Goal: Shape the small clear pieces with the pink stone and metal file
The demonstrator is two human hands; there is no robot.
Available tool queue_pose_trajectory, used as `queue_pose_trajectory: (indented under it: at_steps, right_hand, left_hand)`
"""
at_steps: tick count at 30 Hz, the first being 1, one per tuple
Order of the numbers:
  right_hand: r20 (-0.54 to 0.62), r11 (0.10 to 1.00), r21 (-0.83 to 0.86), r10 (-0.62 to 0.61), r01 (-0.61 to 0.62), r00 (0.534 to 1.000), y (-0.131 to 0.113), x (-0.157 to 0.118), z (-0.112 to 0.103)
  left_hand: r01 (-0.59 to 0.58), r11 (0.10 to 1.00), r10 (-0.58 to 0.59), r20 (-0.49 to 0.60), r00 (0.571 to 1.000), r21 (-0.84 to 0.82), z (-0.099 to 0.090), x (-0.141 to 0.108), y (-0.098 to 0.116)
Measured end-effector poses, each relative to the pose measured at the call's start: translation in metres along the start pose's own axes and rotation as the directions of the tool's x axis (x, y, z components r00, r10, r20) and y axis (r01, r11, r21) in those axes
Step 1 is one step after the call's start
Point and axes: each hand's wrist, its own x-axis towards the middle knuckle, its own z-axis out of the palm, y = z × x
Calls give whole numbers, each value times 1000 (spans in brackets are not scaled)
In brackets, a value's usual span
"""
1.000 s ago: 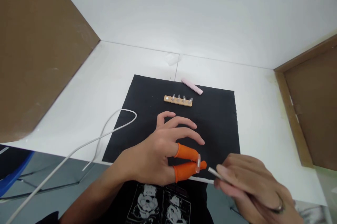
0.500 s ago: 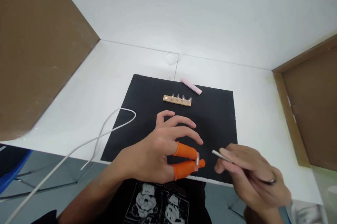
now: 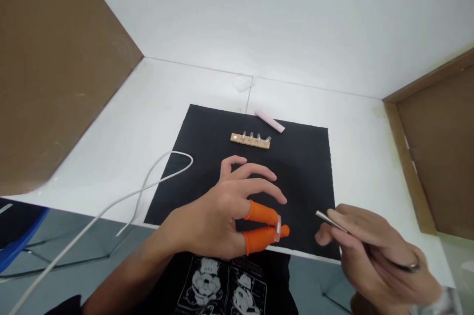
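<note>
My left hand (image 3: 225,214) is over the black mat, with orange finger cots on thumb and forefinger. These two pinch a small clear false nail tip (image 3: 278,228), while the other fingers spread out. To the right, over the mat's near right edge, my right hand (image 3: 381,255) grips a slim metal-coloured tool (image 3: 329,220) whose flat end points left; its far part is hidden in the hand. Beyond my left hand, a small wooden stand (image 3: 250,141) carries several clear nail tips (image 3: 258,137) and a white dot at its left end.
A pink bar (image 3: 270,121) lies across the far edge of the black mat (image 3: 299,157). At left a white cable (image 3: 148,187) loops onto the mat. Brown panels (image 3: 55,58) flank the white table (image 3: 122,122). A crumpled clear piece (image 3: 242,83) is at the back.
My right hand has moved right with the tool, away from the nail tip. My left hand keeps the same pinch and has hardly shifted.
</note>
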Motion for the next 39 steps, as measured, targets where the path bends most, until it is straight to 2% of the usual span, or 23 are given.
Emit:
queue_pose_trajectory:
  at_steps: [5, 7, 10, 11, 13, 16, 18, 20, 23, 24, 25, 28, 30, 32, 36, 39]
  right_hand:
    - [214, 991, -131, 34, -5, 976, -25, 6, 6]
    - [173, 992, -121, 39, -18, 984, -20, 6, 3]
    - [4, 998, -64, 11, -11, 1000, -4, 4, -5]
    - [-18, 999, -47, 0, -1, 1000, -1, 4, -7]
    - [47, 998, -56, 11, -8, 999, -5, 5, -5]
    - [214, 990, -143, 41, -10, 976, -21, 9, 3]
    - [240, 986, -167, 43, -2, 970, -24, 10, 6]
    - [188, 990, -143, 25, 2, 982, -16, 8, 5]
    - [33, 989, -145, 25, -19, 999, -1, 7, -3]
    - [23, 989, -144, 17, -14, 1000, 0, 7, -5]
    - [42, 990, -141, 20, -14, 999, -2, 8, -5]
    - [202, 990, -139, 9, 19, 979, -20, 12, 0]
    - [254, 984, -175, 18, 28, 967, -27, 14, 3]
    - [237, 985, -171, 17, 24, 971, -24, 13, 3]
    - [62, 992, -127, 12, -4, 998, -4, 8, -6]
    - [91, 991, -136, -1, 14, 996, -11, 7, -3]
  left_hand:
    - [-11, 1000, 10, -25, 1000, -16, 2, 0, 0]
    - [-14, 1000, 13, -27, 1000, -18, 2, 0, 1]
    - [-18, 1000, 18, -16, 1000, -6, 2, 0, 1]
    - [-19, 1000, 19, -14, 1000, -3, 2, 0, 1]
    - [-19, 1000, 19, -15, 1000, -4, 3, -1, 1]
    - [-12, 1000, 12, -23, 1000, -19, 3, -1, 0]
    - [-15, 1000, 14, -29, 999, -26, 4, 0, -1]
    - [-17, 999, 16, -30, 999, -27, 5, -1, -1]
    - [-13, 1000, 12, -31, 999, -21, 6, -2, -2]
    - [-12, 1000, 12, -31, 999, -19, 6, -2, -2]
    - [-13, 1000, 12, -32, 999, -18, 5, -2, -2]
    - [-13, 1000, 12, -35, 999, -18, 5, -3, -2]
    - [-12, 1000, 11, -33, 999, -16, 4, -3, -2]
    - [-16, 1000, 16, -31, 999, -13, 4, -3, -1]
    - [-24, 1000, 23, -28, 999, -10, 4, -3, 1]
    - [-27, 1000, 27, -31, 999, -12, 4, -3, 2]
